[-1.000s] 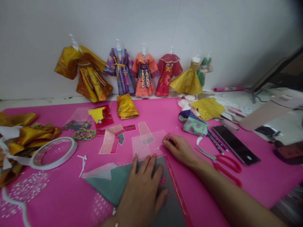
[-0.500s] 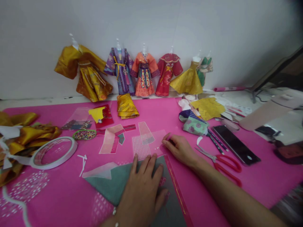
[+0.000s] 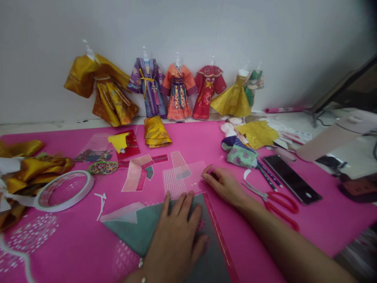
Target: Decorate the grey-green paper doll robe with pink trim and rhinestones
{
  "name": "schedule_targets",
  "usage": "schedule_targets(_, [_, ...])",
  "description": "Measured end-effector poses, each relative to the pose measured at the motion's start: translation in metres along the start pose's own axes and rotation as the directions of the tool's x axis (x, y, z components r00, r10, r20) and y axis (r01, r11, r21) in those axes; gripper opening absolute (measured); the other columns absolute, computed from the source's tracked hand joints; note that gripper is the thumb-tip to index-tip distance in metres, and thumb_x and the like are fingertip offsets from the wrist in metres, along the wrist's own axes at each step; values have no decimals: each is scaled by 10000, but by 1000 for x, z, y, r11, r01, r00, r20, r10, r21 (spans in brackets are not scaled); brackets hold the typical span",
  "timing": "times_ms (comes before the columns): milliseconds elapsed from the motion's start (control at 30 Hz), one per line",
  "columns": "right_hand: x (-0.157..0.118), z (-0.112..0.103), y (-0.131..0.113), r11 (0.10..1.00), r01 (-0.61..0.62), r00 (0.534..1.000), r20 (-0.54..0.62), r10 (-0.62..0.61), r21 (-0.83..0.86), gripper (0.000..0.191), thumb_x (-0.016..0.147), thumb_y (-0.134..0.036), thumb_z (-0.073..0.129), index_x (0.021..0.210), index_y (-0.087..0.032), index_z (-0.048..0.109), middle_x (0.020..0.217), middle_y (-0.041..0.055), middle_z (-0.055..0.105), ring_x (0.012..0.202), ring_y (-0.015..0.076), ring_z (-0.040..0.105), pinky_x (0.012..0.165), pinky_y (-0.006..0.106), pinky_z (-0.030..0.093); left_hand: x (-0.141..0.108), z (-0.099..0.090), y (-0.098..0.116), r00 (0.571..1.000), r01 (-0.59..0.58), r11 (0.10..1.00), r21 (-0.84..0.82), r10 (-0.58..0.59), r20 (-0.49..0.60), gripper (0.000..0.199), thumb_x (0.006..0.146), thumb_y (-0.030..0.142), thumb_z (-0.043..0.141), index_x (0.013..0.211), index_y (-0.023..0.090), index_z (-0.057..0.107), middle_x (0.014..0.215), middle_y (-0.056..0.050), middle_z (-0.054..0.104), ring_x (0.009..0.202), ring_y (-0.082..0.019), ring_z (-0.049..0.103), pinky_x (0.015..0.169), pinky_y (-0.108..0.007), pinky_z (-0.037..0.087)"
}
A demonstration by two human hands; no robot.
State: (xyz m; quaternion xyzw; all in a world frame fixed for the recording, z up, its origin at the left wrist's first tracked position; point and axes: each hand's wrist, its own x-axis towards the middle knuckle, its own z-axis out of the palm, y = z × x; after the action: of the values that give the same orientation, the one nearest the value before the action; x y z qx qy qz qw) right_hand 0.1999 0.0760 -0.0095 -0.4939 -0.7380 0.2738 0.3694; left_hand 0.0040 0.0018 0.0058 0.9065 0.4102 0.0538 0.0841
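Note:
My left hand lies flat, fingers spread, on a dark green piece of fabric with a red, gold-lined border strip along its right side. Beyond its fingertips is a clear sheet of small stick-on pearls, a few of them loose at its right end. My right hand rests at that end of the sheet with its fingers curled together; whatever they pinch is hidden. Left of the sheet lie pale and pink cut fabric pieces. Red-handled scissors lie beside my right forearm.
A roll of white tape and crumpled gold fabric lie at left. Doll-sized robes on stands, among them a purple robe, line the wall. At right are a phone, pencils and a pale cylinder.
The view has shifted very slightly, so everything sits a little further left. Both hands keep the same place and pose.

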Motion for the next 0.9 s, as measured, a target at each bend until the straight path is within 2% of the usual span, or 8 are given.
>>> schedule_targets(200, [-3,-5,-2,1000,21,999,-32,-21,12,136,895,-256,495,802,-179,558,727,11,587,648,137,519,622,242,417,2,1,-1,1000,1,1000,7,-1,3,468,834,378,539,1263,194,518,1413,-180,416,1295,-349,369,1029,-668,202])
schedule_targets(400, [-6,-11,-15,999,40,998,-49,-40,9,135,900,-250,491,813,-178,564,735,7,584,670,135,524,635,241,413,2,-1,1,1000,8,1000,16,-8,3,457,831,371,541,1247,183,530,1397,-190,432,1294,-353,370,1031,-661,205])
schedule_targets(700, [-6,-20,-39,997,69,996,65,-67,-18,162,907,-243,477,779,-177,550,685,-8,557,636,123,512,595,230,391,0,0,1,999,-7,1000,13,7,-51,447,841,367,533,1248,180,520,1377,-181,455,1281,-349,385,1039,-648,200])
schedule_targets(900, [-26,-17,-33,999,15,996,82,-19,47,152,898,-248,488,775,-178,542,678,-14,556,620,120,506,587,227,386,0,-1,3,999,-1,1000,9,1,-33,463,833,347,543,1266,185,513,1378,-181,454,1286,-348,379,1045,-642,189])
